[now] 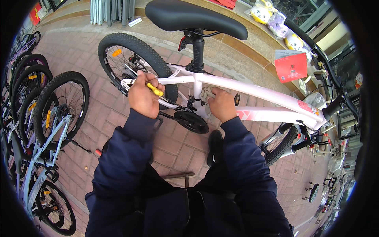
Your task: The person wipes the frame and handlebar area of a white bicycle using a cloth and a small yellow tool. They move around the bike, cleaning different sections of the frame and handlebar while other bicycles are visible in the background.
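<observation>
white bike frame point(252, 91) stands crosswise ahead. yellow-handled tool point(154, 89) gripped in left hand point(144, 96) near rear wheel point(130, 59); tip hidden, probably screwdriver. rag point(206, 94) clenched in right hand point(222, 104) at seat tube. tool best kept square, frame steadied.

Under the left hand's fingers point(152, 85) lies a glossy yellow plastic tool handle point(155, 89), and beside them the bicycle frame point(252, 91) shows smooth, glossy white painted metal. The right hand's fingers point(217, 94) press a crumpled, matt grey cloth point(205, 94). Above them the saddle point(193, 17) looks matt black and smooth; below, the chainring point(191, 120) is dull black metal.
</observation>
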The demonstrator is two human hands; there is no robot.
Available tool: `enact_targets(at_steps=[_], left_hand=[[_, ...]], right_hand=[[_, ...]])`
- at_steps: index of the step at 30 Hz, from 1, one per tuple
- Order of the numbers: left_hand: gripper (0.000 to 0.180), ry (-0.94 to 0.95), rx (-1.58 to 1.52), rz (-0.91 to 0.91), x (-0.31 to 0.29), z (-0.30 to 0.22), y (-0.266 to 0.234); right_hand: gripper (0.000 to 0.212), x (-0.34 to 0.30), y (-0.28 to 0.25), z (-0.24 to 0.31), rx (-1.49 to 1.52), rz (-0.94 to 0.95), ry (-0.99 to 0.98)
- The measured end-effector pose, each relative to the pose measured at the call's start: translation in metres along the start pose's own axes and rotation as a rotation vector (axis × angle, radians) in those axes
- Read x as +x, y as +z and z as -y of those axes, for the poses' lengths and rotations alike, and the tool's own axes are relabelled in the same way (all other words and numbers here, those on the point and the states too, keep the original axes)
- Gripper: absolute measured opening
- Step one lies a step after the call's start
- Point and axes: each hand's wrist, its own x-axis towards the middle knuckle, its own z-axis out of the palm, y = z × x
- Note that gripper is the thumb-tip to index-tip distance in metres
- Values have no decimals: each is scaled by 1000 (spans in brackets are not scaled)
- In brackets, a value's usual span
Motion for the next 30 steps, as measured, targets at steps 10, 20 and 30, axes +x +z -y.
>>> enact_targets(at_steps=[10, 20, 30], left_hand=[[39, -6, 35, -25, -2, 3, 5], [41, -2, 39, -22, -5, 6, 11], [40, -38, 68, 25, -5, 6, 8]], right_hand=[[15, 1, 12, -11, -79, 52, -87], [22, -6, -10, 3, 486, 280, -76], [21, -13, -6, -9, -228, 436, -29]])
